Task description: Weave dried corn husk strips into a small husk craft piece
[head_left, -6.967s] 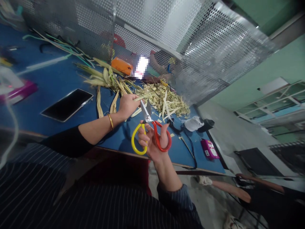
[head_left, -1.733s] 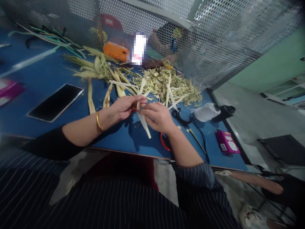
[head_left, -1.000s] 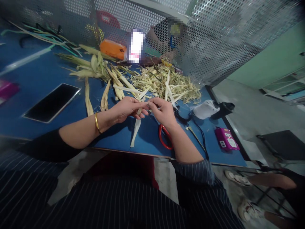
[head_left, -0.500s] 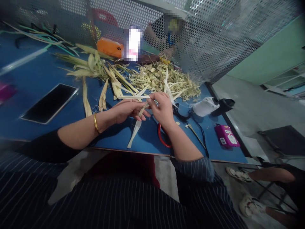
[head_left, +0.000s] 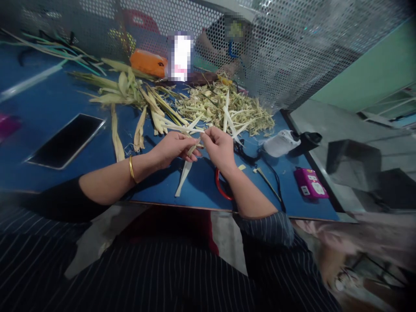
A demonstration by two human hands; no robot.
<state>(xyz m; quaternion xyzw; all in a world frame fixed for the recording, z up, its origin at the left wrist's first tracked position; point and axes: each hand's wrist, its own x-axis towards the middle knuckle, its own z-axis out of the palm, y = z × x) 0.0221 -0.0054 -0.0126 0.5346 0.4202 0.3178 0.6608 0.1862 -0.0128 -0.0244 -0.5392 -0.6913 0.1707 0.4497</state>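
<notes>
Both hands meet over the near middle of the table around pale corn husk strips (head_left: 183, 178). My left hand (head_left: 173, 149), with a gold bangle at the wrist, pinches the strips between thumb and fingers, and one end hangs below it. My right hand (head_left: 219, 147) closes thumb and forefinger on a strip that runs left across the others. Partly hidden under my right forearm lies a pair of scissors, of which a red handle loop (head_left: 220, 188) shows. Behind the hands are a heap of husk scraps (head_left: 224, 106) and whole dried husks (head_left: 125, 93).
On the blue table (head_left: 156, 188) lie a dark tablet-like device (head_left: 66, 141), an orange packet (head_left: 147, 63) and a purple packet (head_left: 311, 183). A white spool-like thing (head_left: 281, 143) stands right, near a black cord. Perforated metal screen (head_left: 276, 52) rises behind. A person passes at lower right.
The scissors, in my right hand earlier, are now on the table. Both hands now hold husk strips, and my right hand has shifted slightly along them. Someone in pink has come in at lower right.
</notes>
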